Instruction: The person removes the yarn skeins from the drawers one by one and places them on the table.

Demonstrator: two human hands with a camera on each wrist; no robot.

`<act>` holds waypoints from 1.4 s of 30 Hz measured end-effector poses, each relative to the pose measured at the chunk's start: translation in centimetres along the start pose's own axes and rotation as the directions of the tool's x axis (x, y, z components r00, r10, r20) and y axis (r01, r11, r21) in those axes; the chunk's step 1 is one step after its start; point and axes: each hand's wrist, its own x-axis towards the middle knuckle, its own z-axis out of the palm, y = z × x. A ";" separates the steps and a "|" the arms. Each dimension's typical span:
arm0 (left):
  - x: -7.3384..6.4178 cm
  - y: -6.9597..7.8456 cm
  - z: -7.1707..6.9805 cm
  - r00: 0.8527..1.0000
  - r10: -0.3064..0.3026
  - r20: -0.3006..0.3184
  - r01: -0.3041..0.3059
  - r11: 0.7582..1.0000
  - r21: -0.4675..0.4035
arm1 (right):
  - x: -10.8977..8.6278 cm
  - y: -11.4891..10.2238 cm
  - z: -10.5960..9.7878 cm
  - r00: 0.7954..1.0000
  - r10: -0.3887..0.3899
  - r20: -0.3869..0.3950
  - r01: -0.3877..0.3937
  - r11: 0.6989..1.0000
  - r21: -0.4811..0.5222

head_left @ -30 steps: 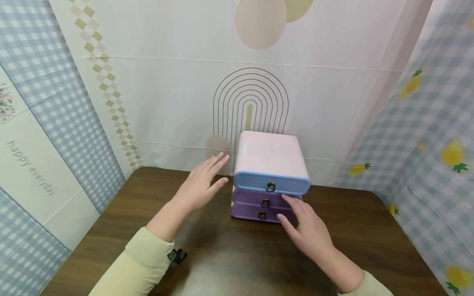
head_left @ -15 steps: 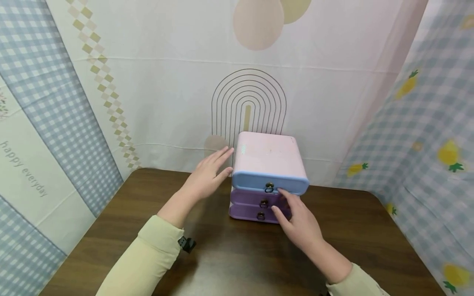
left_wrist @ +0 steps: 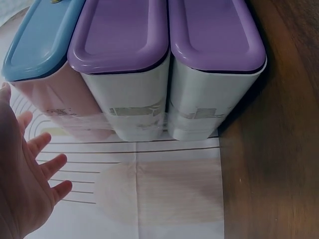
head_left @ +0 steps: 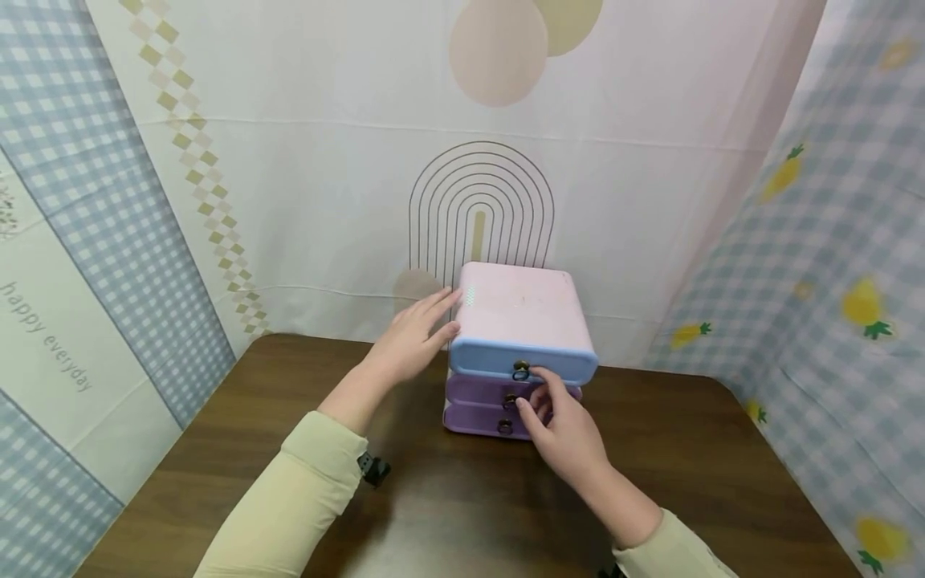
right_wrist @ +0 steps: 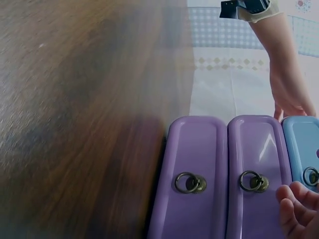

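A small three-tier drawer unit stands on the table, with a pink top case [head_left: 520, 305], a blue drawer front [head_left: 477, 358] and two purple drawer fronts [head_left: 473, 391] below. Each front bears a brass ring pull. My left hand [head_left: 408, 339], fingers extended, is at the left side of the pink case; whether it touches is unclear. My right hand [head_left: 567, 433] is in front of the unit, its index fingertip beside the ring pull [head_left: 521, 370] of the blue drawer. Its thumb is lower, apart from the index finger. All drawers look pushed in.
The brown wooden table [head_left: 462, 514] extends around the unit. Behind it hangs a white patterned cloth [head_left: 325, 201]. Checked cloths hang at the left [head_left: 123, 201] and right [head_left: 831, 305]. Clear tape [left_wrist: 139, 119] runs across the stacked cases in the left wrist view.
My right hand has moved left and its index finger has come up to the blue drawer's ring pull. The left hand has moved right, up to the pink case's side.
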 end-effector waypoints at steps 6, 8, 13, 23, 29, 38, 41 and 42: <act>0.7 0.3 0.1 1.000 0.006 0.012 -0.006 1.000 0.006 | 0.2 0.0 0.4 0.999 0.036 0.003 -0.036 0.997 0.075; 0.8 0.5 0.1 1.000 0.002 0.020 -0.002 1.000 0.003 | 0.3 0.0 0.5 0.998 0.057 0.011 -0.058 0.993 0.100; 1.1 0.6 0.1 0.999 -0.016 0.040 0.016 1.000 -0.003 | 0.4 -0.1 0.8 0.995 0.096 0.025 -0.099 0.983 0.156; 1.3 0.8 0.1 0.996 -0.039 0.077 0.042 0.999 -0.030 | 0.6 0.0 1.6 0.989 0.139 0.058 -0.150 0.942 0.301; 1.3 0.7 0.3 0.996 -0.045 0.076 0.050 0.996 -0.069 | 0.8 -0.2 2.0 0.976 0.201 0.083 -0.217 0.862 0.458; 1.5 0.8 0.6 0.993 -0.077 0.086 0.090 0.983 -0.159 | 1.1 -0.8 2.1 0.951 0.269 0.152 -0.305 0.739 0.601; 1.5 1.0 0.7 0.992 -0.086 0.090 0.101 0.978 -0.185 | 1.2 -0.8 2.0 0.946 0.282 0.163 -0.320 0.717 0.619; 1.6 1.1 0.7 0.992 -0.088 0.090 0.104 0.976 -0.191 | 1.2 -0.7 2.0 0.944 0.286 0.165 -0.325 0.712 0.622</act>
